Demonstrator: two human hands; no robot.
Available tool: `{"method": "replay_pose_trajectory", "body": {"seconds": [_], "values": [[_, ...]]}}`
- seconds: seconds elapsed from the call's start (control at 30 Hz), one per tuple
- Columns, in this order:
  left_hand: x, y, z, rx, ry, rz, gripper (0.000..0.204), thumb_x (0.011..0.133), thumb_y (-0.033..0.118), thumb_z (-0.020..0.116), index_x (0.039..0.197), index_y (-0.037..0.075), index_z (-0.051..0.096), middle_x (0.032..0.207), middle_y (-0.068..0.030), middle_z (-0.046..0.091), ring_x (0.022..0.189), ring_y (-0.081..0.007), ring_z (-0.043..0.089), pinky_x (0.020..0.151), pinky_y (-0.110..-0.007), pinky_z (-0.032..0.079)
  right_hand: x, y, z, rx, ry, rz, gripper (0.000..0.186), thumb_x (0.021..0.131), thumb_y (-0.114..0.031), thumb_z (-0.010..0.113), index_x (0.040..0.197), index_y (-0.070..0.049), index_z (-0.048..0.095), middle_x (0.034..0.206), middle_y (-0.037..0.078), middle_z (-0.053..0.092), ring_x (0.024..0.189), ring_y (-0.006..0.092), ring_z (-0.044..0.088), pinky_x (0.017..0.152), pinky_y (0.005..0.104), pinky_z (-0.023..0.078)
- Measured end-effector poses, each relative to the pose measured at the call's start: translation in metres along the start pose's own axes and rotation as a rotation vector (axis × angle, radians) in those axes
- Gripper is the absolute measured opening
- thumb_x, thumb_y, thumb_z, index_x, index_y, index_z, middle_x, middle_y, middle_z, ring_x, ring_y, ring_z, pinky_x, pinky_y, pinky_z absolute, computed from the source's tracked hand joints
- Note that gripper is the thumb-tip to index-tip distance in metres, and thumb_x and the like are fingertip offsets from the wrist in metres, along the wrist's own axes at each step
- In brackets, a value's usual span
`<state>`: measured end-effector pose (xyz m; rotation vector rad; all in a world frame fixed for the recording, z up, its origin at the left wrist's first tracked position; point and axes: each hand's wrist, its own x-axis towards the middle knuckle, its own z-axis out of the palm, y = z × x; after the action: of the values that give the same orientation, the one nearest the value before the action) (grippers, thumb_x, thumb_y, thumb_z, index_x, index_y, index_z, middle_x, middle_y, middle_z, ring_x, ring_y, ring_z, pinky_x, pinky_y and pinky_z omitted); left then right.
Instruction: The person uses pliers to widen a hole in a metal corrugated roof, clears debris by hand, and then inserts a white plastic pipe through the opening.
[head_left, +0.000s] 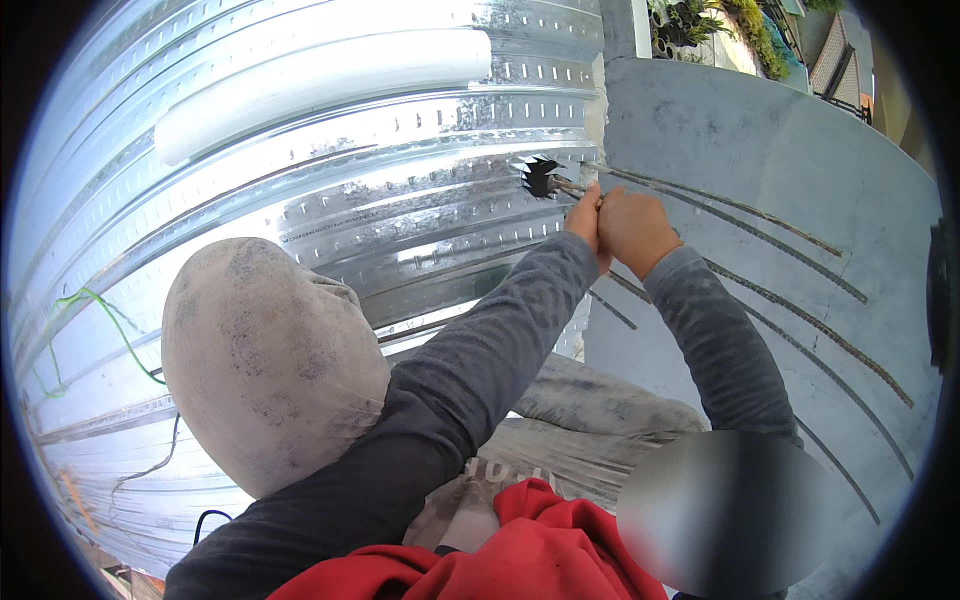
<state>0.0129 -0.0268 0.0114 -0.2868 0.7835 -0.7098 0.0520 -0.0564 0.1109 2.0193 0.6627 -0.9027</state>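
Observation:
Both my hands are closed together at the right end of the ribbed metal decking (430,200). My left hand (586,222) and my right hand (640,228) are wrapped round a thin metal rod (566,187), pressed against each other. The rod's tip points at a jagged dark hole (540,177) torn in the decking. Most of the rod is hidden by my fingers, so I cannot tell whether it is a tool or a bar. Just beyond my hands, a ribbed steel bar (740,208) runs out over the grey wall surface (720,130).
Several more steel bars, including a long one (830,335), stick out to the right over the grey surface. A white tube (330,85) lies along the decking. A green cord (118,330) loops at the left. Plants (690,22) show beyond the wall's far edge.

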Motion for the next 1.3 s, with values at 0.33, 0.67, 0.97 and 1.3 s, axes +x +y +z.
{"method": "replay_pose_trajectory", "body": {"seconds": [0.33, 0.67, 0.97, 1.3], "values": [[-0.033, 0.003, -0.058, 0.74, 0.36, 0.109, 0.04, 0.104, 0.039, 0.045, 0.111, 0.004, 0.062, 0.078, -0.004, 0.057, 0.059, -0.0173, 0.054, 0.05, -0.036, 0.045, -0.014, 0.016, -0.006, 1.525, -0.461, 0.376, 0.03, 0.101, -0.027, 0.051, 0.115, -0.002, 0.061, 0.09, 0.007, 0.071, 0.05, 0.0097, 0.058, 0.037, 0.0258, 0.036], [-0.067, 0.072, -0.059, 0.566, 0.279, -0.004, 0.037, 0.106, 0.031, 0.047, 0.124, 0.003, 0.061, 0.071, 0.0044, 0.047, 0.052, -0.0047, 0.039, 0.043, -0.022, 0.032, 0.019, -0.02, 0.023, 1.78, -0.387, 0.43, 0.026, 0.102, -0.025, 0.059, 0.109, 0.0, 0.061, 0.086, 0.007, 0.07, 0.047, 0.006, 0.051, 0.036, 0.0221, 0.031], [-0.073, 0.078, -0.058, 0.497, 0.295, -0.02, 0.036, 0.106, 0.029, 0.046, 0.127, 0.004, 0.059, 0.069, 0.0054, 0.045, 0.052, -0.0041, 0.038, 0.043, -0.022, 0.03, 0.026, -0.028, 0.018, 1.768, -0.356, 0.435, 0.031, 0.103, -0.028, 0.056, 0.11, 0.003, 0.059, 0.086, 0.007, 0.07, 0.05, 0.0067, 0.052, 0.039, 0.023, 0.033], [-0.045, 0.057, -0.033, 0.238, 0.176, -0.065, 0.03, 0.105, 0.024, 0.047, 0.128, 0.006, 0.054, 0.105, -0.0057, 0.063, 0.09, -0.0182, 0.064, 0.08, -0.036, 0.053, 0.014, -0.044, 0.014, 1.008, 0.023, 0.464, 0.055, 0.096, -0.039, 0.058, 0.119, 0.011, 0.056, 0.105, 0.028, 0.07, 0.095, 0.0401, 0.07, 0.076, 0.04, 0.055]]}}
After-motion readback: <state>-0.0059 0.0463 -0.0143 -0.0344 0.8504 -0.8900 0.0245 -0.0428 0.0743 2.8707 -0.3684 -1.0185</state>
